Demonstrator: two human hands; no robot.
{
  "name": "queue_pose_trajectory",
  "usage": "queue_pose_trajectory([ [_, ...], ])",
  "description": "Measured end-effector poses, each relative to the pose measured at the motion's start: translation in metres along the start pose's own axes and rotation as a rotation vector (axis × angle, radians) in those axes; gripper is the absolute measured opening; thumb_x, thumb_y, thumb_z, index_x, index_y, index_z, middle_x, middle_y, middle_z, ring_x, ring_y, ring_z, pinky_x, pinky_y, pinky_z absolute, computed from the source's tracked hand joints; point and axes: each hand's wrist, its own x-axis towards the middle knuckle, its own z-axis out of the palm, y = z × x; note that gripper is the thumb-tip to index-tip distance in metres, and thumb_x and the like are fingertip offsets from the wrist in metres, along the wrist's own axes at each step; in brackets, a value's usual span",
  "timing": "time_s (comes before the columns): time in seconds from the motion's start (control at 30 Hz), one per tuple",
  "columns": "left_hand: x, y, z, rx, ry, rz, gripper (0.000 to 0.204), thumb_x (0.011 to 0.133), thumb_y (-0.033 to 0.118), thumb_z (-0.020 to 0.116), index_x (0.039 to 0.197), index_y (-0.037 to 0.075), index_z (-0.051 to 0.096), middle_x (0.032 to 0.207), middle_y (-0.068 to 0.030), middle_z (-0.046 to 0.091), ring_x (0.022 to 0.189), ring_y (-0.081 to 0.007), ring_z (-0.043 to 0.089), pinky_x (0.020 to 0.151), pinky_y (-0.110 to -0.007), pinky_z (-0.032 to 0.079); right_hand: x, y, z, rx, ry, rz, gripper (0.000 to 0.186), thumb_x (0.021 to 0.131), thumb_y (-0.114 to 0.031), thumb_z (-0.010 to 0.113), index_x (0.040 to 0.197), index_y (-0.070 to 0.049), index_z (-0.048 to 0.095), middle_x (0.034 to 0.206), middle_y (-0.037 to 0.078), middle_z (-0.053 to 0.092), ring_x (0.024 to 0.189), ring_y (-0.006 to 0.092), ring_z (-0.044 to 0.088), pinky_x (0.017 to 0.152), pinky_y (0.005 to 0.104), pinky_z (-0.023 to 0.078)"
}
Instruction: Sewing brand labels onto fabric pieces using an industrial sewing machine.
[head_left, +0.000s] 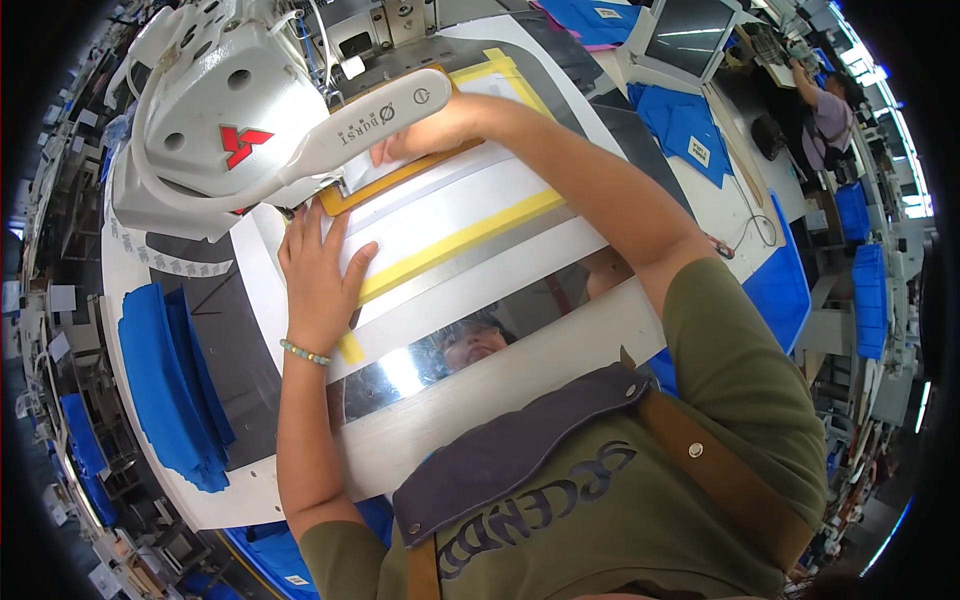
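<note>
Your left hand (322,258) lay open, fingers spread on the white sheet (410,222) with their tips by the near-left corner of the orange frame (400,178), probably to keep it steady, while your right hand (445,125) reached in over the frame, its fingers bent down toward the pale material inside, though the pale machine bar (370,128) hid too much to tell whether they gripped anything. The frame sat beside the white machine head (225,110), slim, angular and tilted across your view, above the sheet's yellow tape strips (455,245), which presumably served as guides.
</note>
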Motion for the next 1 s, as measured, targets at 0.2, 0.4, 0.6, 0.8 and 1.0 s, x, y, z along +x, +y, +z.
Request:
queue_pose_trajectory([
  [0.2,0.000,-0.001,0.001,-0.001,0.009,0.008,0.059,0.101,0.043,0.068,0.145,0.004,0.063,0.161,-0.0253,0.046,0.153,-0.0444,0.036,0.124,-0.053,0.025,-0.010,0.011,-0.046,-0.190,-0.116,0.261,0.017,0.084,-0.008,0.069,0.095,-0.010,0.082,0.091,0.003,0.078,0.086,0.0159,0.072,0.075,0.0321,0.056],
  [0.4,-0.001,0.000,0.005,0.020,0.073,0.021,0.059,0.101,0.044,0.069,0.142,0.001,0.065,0.159,-0.0262,0.049,0.152,-0.0427,0.037,0.124,-0.052,0.025,-0.015,0.012,-0.038,-0.336,-0.171,0.255,0.016,0.081,-0.005,0.070,0.093,-0.010,0.081,0.090,0.004,0.078,0.084,0.0171,0.072,0.071,0.0338,0.056],
  [0.6,-0.001,-0.002,0.006,0.030,0.051,0.016,0.059,0.101,0.044,0.069,0.140,0.001,0.066,0.158,-0.0254,0.050,0.152,-0.0427,0.038,0.124,-0.051,0.025,-0.005,0.010,-0.038,-0.449,-0.233,0.270,0.015,0.079,-0.008,0.074,0.092,-0.012,0.081,0.091,0.004,0.078,0.084,0.0176,0.072,0.072,0.0347,0.056],
  [0.8,-0.001,-0.002,0.005,0.030,0.054,0.018,0.059,0.100,0.044,0.069,0.140,0.000,0.066,0.159,-0.0253,0.050,0.152,-0.0425,0.038,0.124,-0.051,0.025,-0.002,-0.003,-0.039,-0.542,-0.290,0.328,0.020,0.080,-0.005,0.070,0.095,-0.015,0.080,0.095,0.004,0.078,0.089,0.0184,0.072,0.073,0.0369,0.055],
  [1.0,-0.001,-0.001,0.004,0.038,0.061,0.026,0.057,0.100,0.041,0.069,0.142,0.002,0.066,0.155,-0.0276,0.053,0.153,-0.0421,0.039,0.123,-0.050,0.027,-0.004,-0.020,-0.032,-0.765,-0.355,0.280,0.026,0.083,-0.001,0.061,0.096,-0.016,0.078,0.096,0.006,0.077,0.089,0.0211,0.071,0.074,0.0366,0.054],
])
